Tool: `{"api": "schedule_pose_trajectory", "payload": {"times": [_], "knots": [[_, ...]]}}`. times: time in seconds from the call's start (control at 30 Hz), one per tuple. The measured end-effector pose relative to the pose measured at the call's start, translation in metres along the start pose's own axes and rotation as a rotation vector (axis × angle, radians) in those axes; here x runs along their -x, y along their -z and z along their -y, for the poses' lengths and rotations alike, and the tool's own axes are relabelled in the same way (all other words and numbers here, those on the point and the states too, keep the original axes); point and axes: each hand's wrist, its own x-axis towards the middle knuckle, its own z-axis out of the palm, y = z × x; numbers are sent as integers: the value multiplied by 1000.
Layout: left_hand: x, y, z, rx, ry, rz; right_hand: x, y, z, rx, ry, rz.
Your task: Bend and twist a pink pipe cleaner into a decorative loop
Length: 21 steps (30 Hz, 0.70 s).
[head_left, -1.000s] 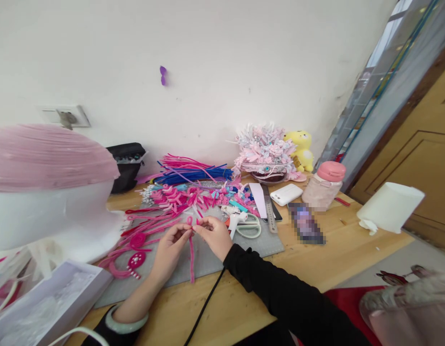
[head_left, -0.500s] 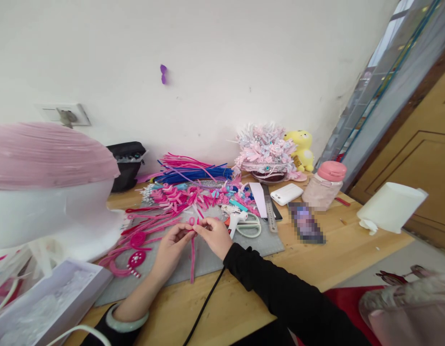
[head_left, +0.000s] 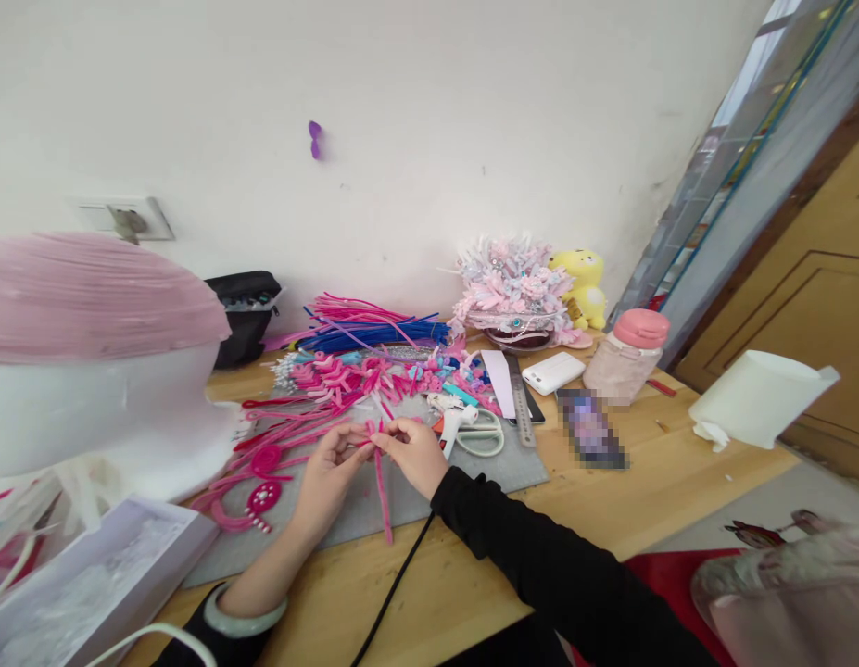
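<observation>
Pinched together over a grey mat, both hands meet at a pink fuzzy stem. My left hand grips its upper part from the left. From the right, my right hand holds the same piece with thumb and fingertips. A small pink loop and tip show above the fingers, while the long end hangs below toward the mat's front edge. The exact shape between the fingertips is hidden. Left of my left hand lie pink stems and a dark pink coiled disc with beads.
A white glue gun and scissors lie right of my hands. Behind are pink pieces and blue stems. A foam head and white box stand left; a phone and jar are right.
The hanging end of the pink stem has swung to the right, and the loop above my fingers has changed its angle. Both hands keep their hold in nearly the same place.
</observation>
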Motion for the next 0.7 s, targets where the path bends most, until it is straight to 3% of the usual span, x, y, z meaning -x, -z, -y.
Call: {"api": "schedule_pose_trajectory", "payload": {"times": [0.33, 0.7], "knots": [[-1, 2, -2, -101, 4, -13, 1, 0, 0, 66, 13, -4], [-2, 3, 5, -65, -1, 14, 1, 0, -1, 45, 24, 4]]}}
